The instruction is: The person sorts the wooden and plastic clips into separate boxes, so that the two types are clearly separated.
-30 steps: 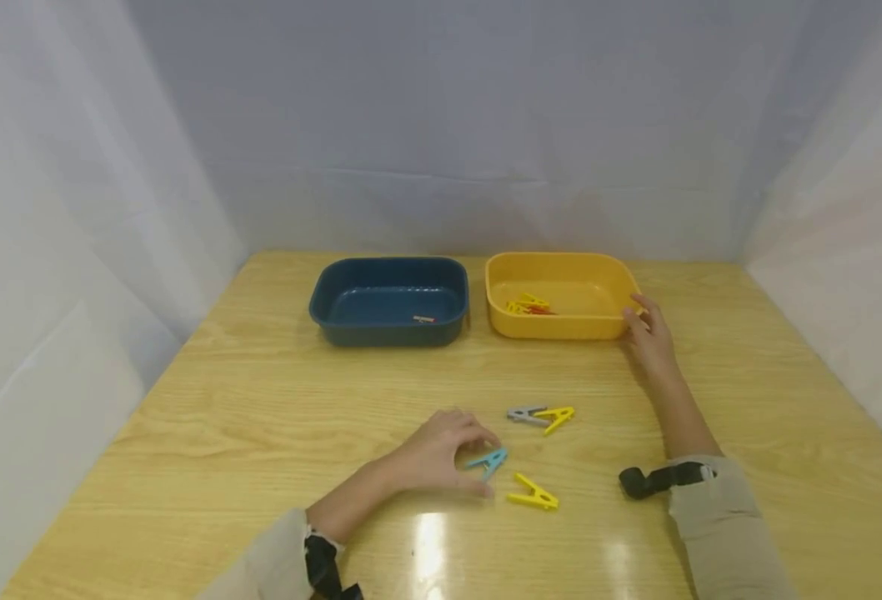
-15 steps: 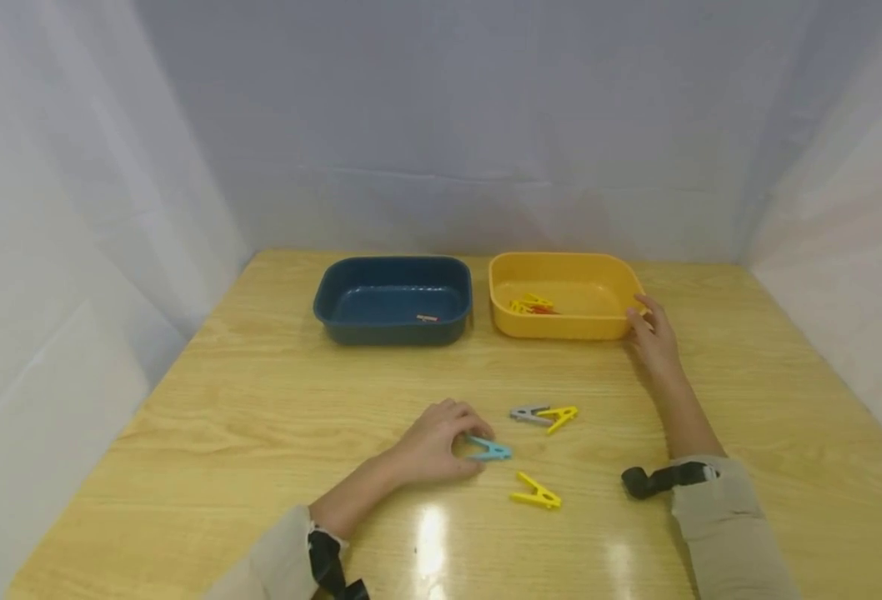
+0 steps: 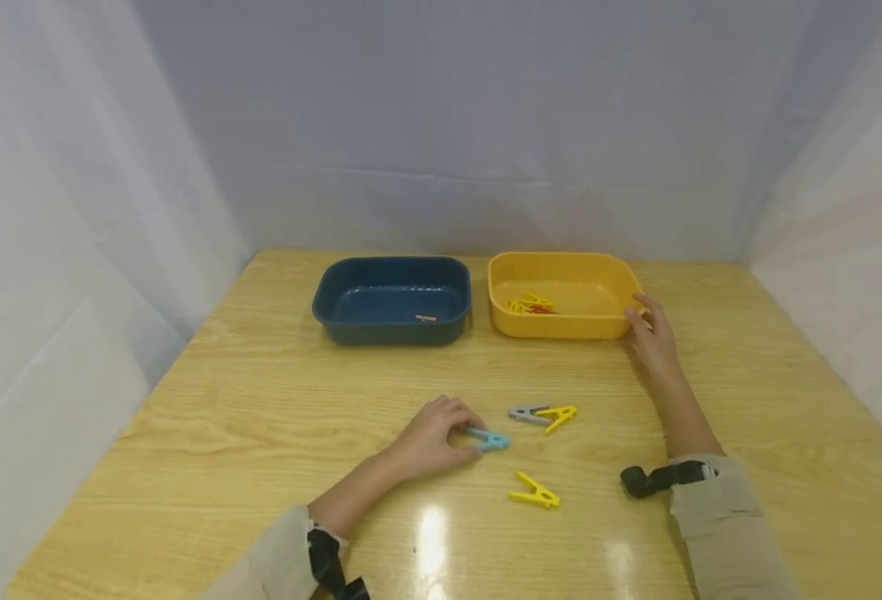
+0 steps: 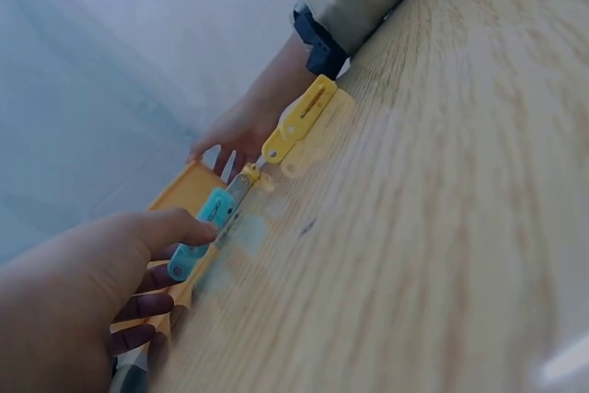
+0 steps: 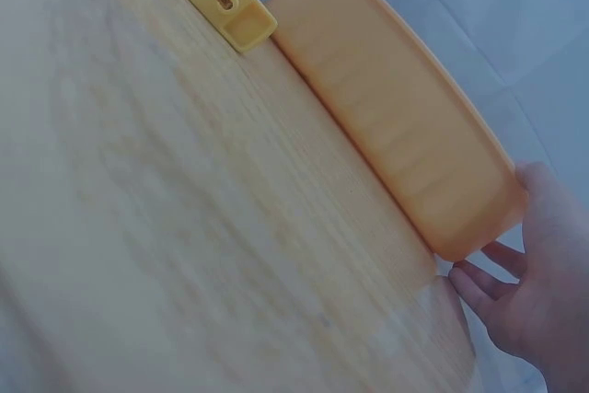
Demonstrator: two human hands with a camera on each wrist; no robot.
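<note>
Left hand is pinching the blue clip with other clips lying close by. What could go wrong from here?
The left hand pinches the blue clip only at one end, so it might slip or twist free. The grey clip and yellow clip lie close by and could get knocked. The right hand touches the yellow tray, which may shift.

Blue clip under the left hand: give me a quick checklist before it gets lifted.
1. Left hand pinches the blue clip: ok, thumb and fingertips are on its near end.
2. Clip off the table: not ok, it seems to lie on the wood.
3. Neighbours clear: ok, grey clip and the yellow clips lie apart from it.
4. Right hand steadies the yellow tray: ok, fingers touch its right corner.
5. Blue tray has room: ok, one small item inside.
</note>
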